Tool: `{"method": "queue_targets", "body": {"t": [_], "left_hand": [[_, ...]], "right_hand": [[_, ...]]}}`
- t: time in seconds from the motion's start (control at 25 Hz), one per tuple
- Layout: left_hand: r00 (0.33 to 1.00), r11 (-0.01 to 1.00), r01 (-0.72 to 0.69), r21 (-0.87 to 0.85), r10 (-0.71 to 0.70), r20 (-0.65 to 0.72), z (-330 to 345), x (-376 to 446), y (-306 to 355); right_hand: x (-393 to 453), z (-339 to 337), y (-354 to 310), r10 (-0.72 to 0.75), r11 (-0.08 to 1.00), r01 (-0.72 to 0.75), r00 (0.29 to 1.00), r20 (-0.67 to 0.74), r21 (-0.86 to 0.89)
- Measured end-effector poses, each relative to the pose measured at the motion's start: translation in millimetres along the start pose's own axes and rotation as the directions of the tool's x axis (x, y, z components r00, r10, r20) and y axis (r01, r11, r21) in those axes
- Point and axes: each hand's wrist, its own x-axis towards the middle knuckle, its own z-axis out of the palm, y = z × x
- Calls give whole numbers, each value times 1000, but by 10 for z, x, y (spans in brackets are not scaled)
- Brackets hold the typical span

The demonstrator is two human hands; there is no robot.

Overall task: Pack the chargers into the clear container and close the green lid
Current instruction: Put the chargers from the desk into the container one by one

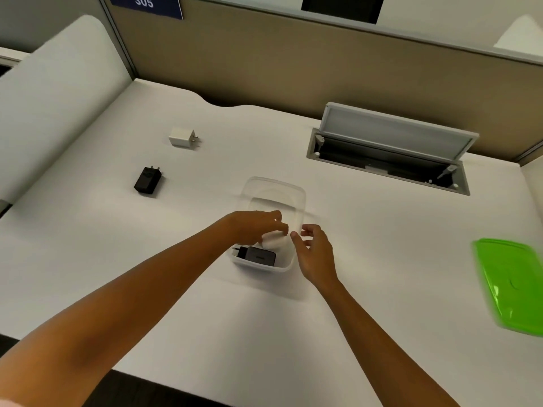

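The clear container (274,186) stands open in the middle of the white desk. A black charger (258,255) lies inside at its near end. My left hand (255,227) reaches over the container and grips a white charger (274,242) just above the black one. My right hand (316,251) hovers by the container's right wall, fingers apart and holding nothing. Two more chargers lie on the desk to the left: a white charger (182,137) farther back and a black charger (147,180) nearer. The green lid (512,286) rests flat at the desk's right edge.
An open grey cable hatch (390,154) with a raised flap is set into the desk at the back right. A beige partition (293,63) runs along the back. A white side panel (58,92) borders the left.
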Motion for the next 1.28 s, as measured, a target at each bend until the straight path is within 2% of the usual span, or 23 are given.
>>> {"method": "queue_targets", "body": {"t": [0.08, 0.24, 0.4, 0.84, 1.12, 1.28], "left_hand": [[1000, 999, -6, -33, 6, -1, 34, 32, 7], [987, 935, 137, -327, -157, -36, 102, 26, 37], [975, 922, 202, -331, -222, -22, 163, -2, 21], [973, 925, 200, -322, -226, -46, 213, 25, 110], [976, 934, 219, -282, -215, 44, 156, -42, -14], [969, 938, 241, -247, -246, 13, 206, -44, -35]], "right_hand": [[4, -5, 9, -1, 1000, 1, 1000, 1, -6], [3, 8, 16, 7, 1000, -7, 1000, -1, 3], [-2, 5, 19, -4, 1000, 4, 1000, -2, 13], [-26, 38, 31, 1, 1000, -1, 1000, -8, 29], [-21, 54, 36, 8, 1000, -7, 1000, -9, 25], [-17, 65, 30, 10, 1000, -10, 1000, -24, 16]]}}
